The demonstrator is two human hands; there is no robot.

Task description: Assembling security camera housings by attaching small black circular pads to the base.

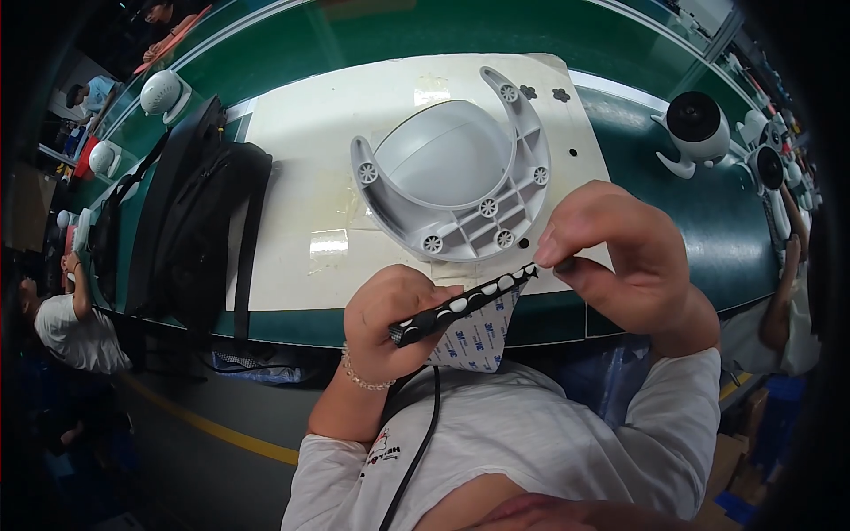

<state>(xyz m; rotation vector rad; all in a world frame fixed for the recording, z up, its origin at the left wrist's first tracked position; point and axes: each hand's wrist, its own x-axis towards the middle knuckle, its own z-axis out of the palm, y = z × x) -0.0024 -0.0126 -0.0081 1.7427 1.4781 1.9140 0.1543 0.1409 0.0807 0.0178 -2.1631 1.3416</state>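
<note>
Head view: your left hand [388, 305] pinches the black pad sheet [458, 304], its long axis running eight to two o'clock; your right hand [624, 252], nearer its two-o'clock end, pinches what seems a dark pad [566, 265].

White short-sleeved shirt [513, 425], black cable [432, 427] over it
On the left wrist [365, 361], a clear beaded bracelet [367, 383]; the print [387, 454] is red-and-black.

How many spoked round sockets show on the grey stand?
6 on the stand: left-tip socket, right-tip socket, right-side socket, inner-rim socket, near-left socket, near-right socket. Any facing down would be hidden.
</note>
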